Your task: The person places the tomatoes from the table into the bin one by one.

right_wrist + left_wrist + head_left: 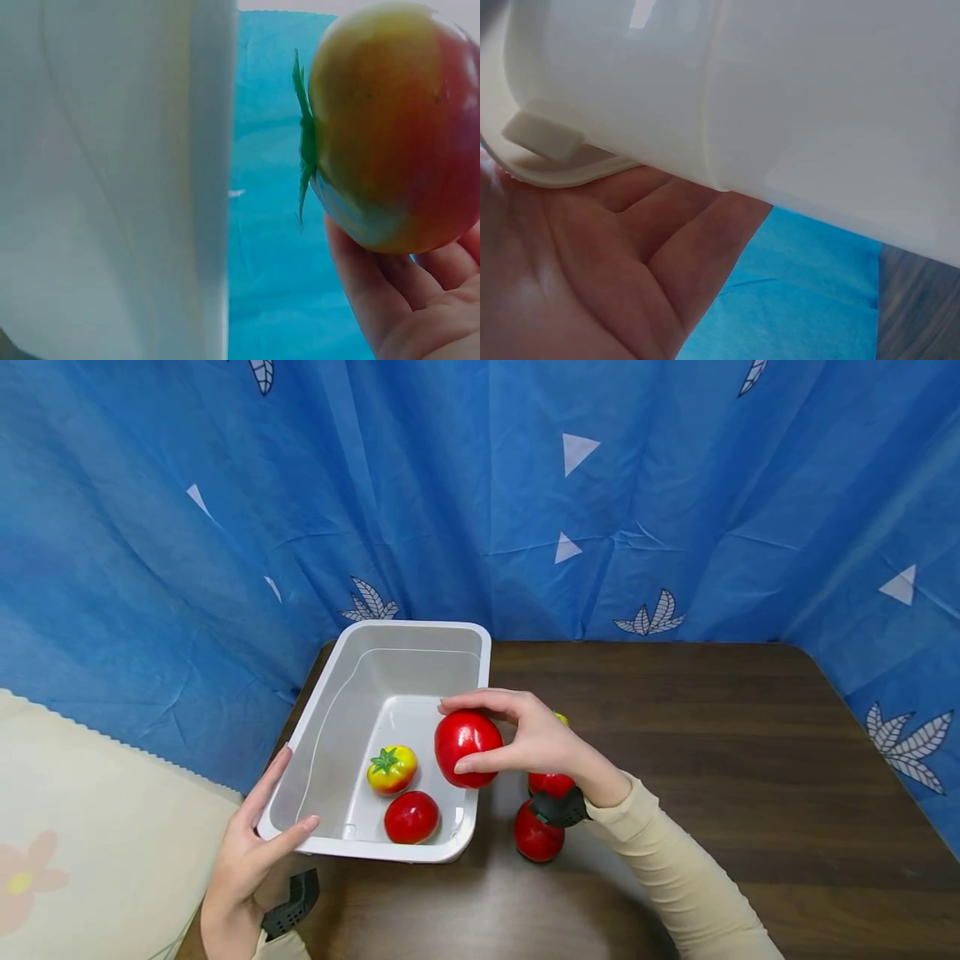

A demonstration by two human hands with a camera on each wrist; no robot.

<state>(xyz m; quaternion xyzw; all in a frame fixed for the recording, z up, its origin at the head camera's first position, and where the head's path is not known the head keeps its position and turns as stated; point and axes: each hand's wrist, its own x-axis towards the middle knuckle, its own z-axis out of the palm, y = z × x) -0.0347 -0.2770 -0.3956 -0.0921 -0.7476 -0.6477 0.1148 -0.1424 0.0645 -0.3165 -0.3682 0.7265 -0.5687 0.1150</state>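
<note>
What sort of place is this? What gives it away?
Probably a curtained-off recording booth: blue curtain hangs behind and beside the wooden table, and black devices sit at both wrists. I can't tell what building it's in.

Bin (420,672): white; held tomato (394,127): red and yellow, green leaves (307,142); curtain (450,485): blue, white triangles (577,452); tabletop (712,735): dark brown; sleeve (667,868): cream

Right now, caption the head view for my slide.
Right hand holds a red fruit; left hand grips the white bin, two more fruits inside.
</note>
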